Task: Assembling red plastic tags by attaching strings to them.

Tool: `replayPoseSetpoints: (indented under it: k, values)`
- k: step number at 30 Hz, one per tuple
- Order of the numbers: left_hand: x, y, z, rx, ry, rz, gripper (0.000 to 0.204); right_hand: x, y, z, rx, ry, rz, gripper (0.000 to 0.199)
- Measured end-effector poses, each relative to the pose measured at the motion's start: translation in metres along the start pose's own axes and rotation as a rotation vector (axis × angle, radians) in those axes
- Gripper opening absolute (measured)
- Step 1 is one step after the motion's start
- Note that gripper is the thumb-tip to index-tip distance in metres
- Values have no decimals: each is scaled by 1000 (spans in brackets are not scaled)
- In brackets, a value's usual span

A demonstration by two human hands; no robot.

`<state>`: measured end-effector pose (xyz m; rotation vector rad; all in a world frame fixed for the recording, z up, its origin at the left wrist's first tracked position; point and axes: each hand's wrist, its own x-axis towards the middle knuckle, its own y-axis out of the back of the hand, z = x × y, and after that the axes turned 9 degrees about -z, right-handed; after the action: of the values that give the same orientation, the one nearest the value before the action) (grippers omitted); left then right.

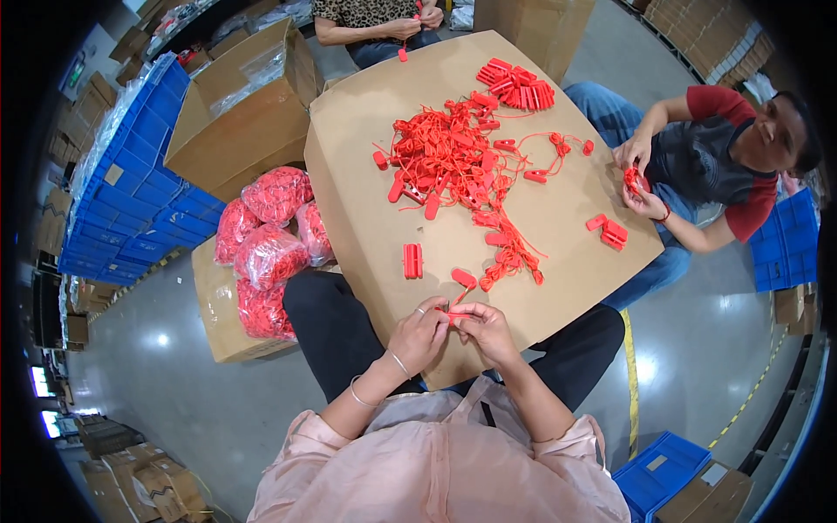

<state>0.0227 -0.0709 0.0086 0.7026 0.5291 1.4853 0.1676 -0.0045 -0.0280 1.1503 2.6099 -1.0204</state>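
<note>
Near the front edge of the cardboard-topped table (375, 218), my left hand (420, 335) and my right hand (486, 333) meet with fingertips pinched. Between them runs a thin red cord (457, 315); its finer details are hidden by my fingers. Just beyond, a red plastic piece (464, 279) lies on the cardboard with cord trailing toward my hands. Left of it sits a neat small block of red plastic pieces (412, 261). Farther back, a tangled heap of red cords and plastic pieces (445, 148) covers the middle, with a strand of bundled cords (510, 253) reaching toward me.
Packed red pieces (519, 85) lie at the far corner, a smaller group (610, 232) at right. One person (724, 148) at right handles red cord; another (375, 26) works opposite. Bagged red goods (275, 248) sit on a carton at left, near blue crates (131, 174).
</note>
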Motion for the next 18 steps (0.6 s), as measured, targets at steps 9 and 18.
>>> replayPoseSetpoints:
  k: [9,18]
  values:
    - [-1,0,-1,-7,41,-11,13,1,0,3,42,-8,-27,19]
    - [-3,-1,-7,-107,53,2,11,-1,5,3,36,19,-56,19]
